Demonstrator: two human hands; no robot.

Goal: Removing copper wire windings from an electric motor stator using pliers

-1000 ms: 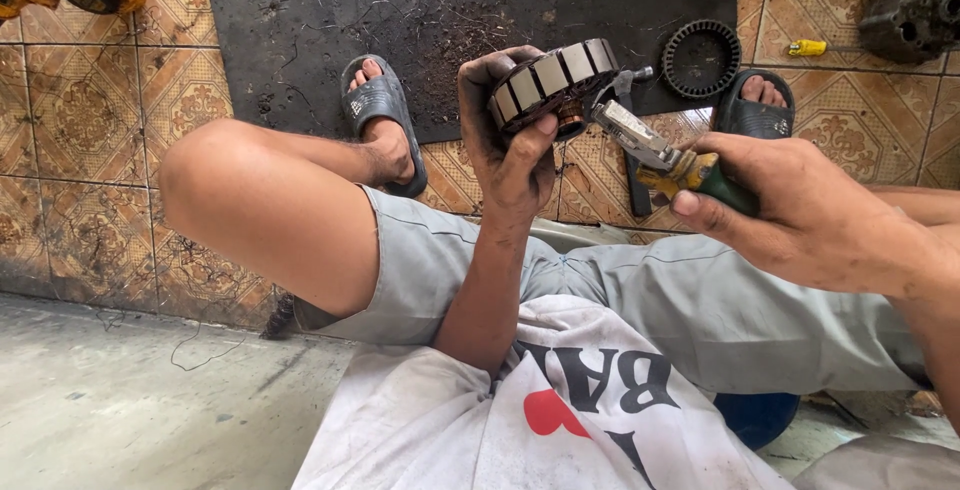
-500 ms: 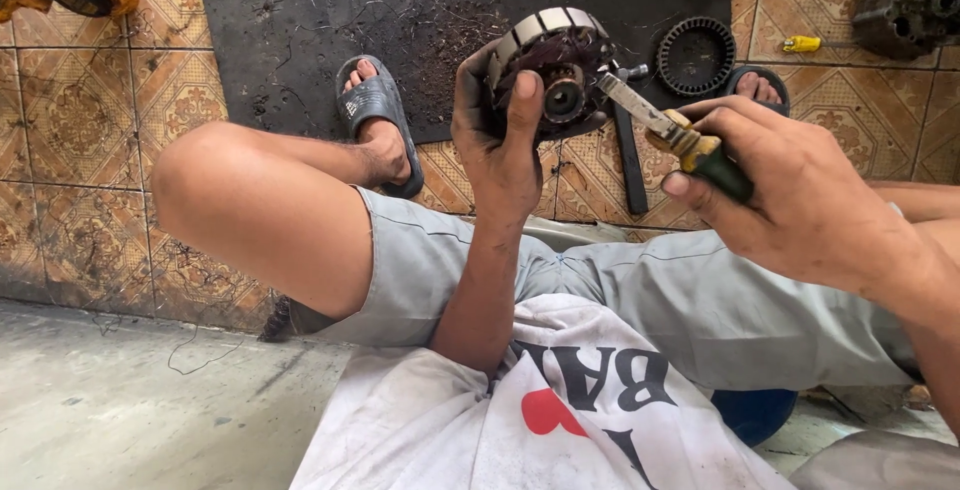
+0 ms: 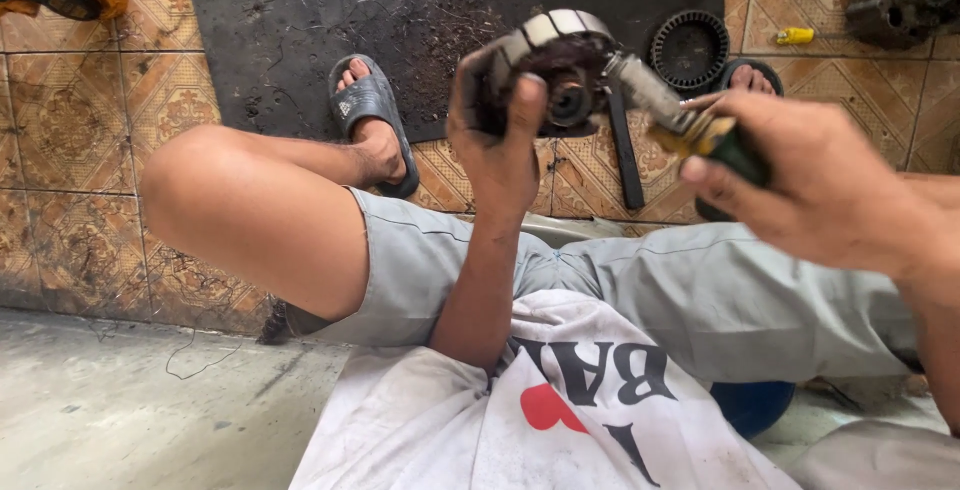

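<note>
The rotor [image 3: 552, 75], a round, dark, greasy part ringed with pale segments, sits raised above our knees, our left hand [image 3: 500, 135] clamped around it. Our right hand [image 3: 810, 185] grips a green-handled tool [image 3: 690, 130] touching it. Below lie a black mat [image 3: 300, 20] and a patterned tile floor [image 3: 70, 130].

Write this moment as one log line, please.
left hand: grips round motor part | right hand: holds green-handled tool, tip at part | black mat below
</note>
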